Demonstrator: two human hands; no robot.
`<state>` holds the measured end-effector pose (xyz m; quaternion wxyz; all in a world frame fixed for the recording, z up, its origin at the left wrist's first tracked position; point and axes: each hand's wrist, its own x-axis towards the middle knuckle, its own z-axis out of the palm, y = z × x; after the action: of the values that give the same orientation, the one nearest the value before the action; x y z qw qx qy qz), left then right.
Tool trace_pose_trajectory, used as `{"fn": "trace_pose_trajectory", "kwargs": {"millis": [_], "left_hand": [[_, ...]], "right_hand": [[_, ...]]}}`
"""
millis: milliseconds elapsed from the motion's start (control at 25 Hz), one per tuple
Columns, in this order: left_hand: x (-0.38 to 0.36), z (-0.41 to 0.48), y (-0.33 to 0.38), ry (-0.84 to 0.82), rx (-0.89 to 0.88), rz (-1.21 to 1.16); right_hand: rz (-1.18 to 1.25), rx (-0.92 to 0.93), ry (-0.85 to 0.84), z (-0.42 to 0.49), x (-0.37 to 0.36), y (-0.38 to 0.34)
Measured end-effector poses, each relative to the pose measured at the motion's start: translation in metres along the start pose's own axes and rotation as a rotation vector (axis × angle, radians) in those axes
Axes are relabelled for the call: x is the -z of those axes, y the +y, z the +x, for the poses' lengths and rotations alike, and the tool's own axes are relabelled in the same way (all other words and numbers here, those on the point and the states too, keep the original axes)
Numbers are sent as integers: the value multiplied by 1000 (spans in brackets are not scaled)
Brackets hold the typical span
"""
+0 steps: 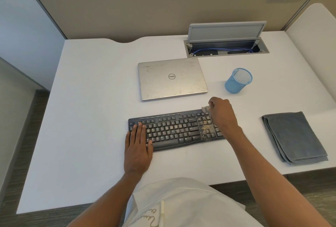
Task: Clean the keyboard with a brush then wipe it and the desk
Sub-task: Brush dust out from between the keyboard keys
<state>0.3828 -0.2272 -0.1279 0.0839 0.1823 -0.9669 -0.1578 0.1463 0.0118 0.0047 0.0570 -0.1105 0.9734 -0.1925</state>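
My left hand [138,147] flat on keyboard [174,128], right hand [221,112] pinching brush [205,109]; a hard flick would scatter crumbs [206,127] across worktop [91,99].

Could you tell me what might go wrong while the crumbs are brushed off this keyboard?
The crumbs heaped at the right end of the keyboard could be pushed down between keys by the brush in the right hand.
Swept rightwards, they may soil the folded grey cloth.
The left hand steadies only the left end; the keyboard might pivot.
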Motion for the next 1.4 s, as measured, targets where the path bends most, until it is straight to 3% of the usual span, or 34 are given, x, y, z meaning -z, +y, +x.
{"fn": "trace_pose_trajectory", "kwargs": {"millis": [200,400,600,760,920,1120,1400], "left_hand": [[0,0,0,4,-1,0],[-1,0,0,3,1,0],[1,0,1,12,-2,-3],[0,0,0,16,-5,-4],[-1,0,0,27,-10,-7],[-1,0,0,27,-13,0],[-1,1,0,22,-7,-5]], "right_hand": [[-107,-7,-132,0,7,5],[-4,27,43,4,13,-2],[-59,-21,-58,-2,5,-2],[-200,46,-198,-4,18,-2],[-8,103,-145,-4,18,-13],[195,188,-281,-14,1,-38],[63,85,-228,-3,4,-17]]}}
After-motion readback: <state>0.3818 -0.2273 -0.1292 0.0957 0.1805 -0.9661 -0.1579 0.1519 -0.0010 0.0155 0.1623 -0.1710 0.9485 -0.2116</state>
